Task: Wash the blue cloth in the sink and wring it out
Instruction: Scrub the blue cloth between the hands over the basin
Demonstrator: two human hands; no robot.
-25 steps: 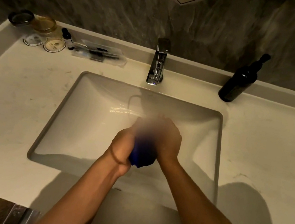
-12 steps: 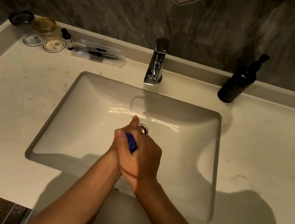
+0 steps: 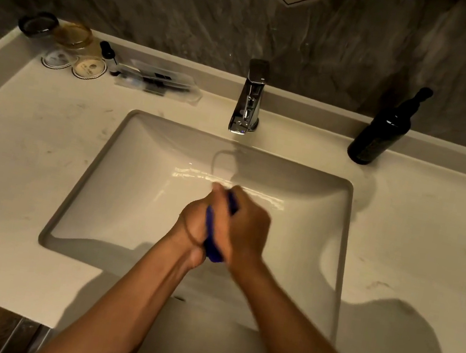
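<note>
Over the middle of the sink (image 3: 138, 178), the left hand (image 3: 195, 225) and the right hand (image 3: 247, 228) press palm to palm, forearms converging from the near edge, each grip closed on the one blue cloth (image 3: 212, 242) squeezed between them, though motion blur hides the fingertips. On the table (image 3: 9, 168) at far left stand what look like two jars (image 3: 74, 35) and two round coasters (image 3: 88, 69) beside one clear packet (image 3: 158, 82). One chrome faucet (image 3: 250, 98) rises behind the hands, and one dark pump bottle (image 3: 384, 131) stands far right, nothing blocking the basin.
</note>
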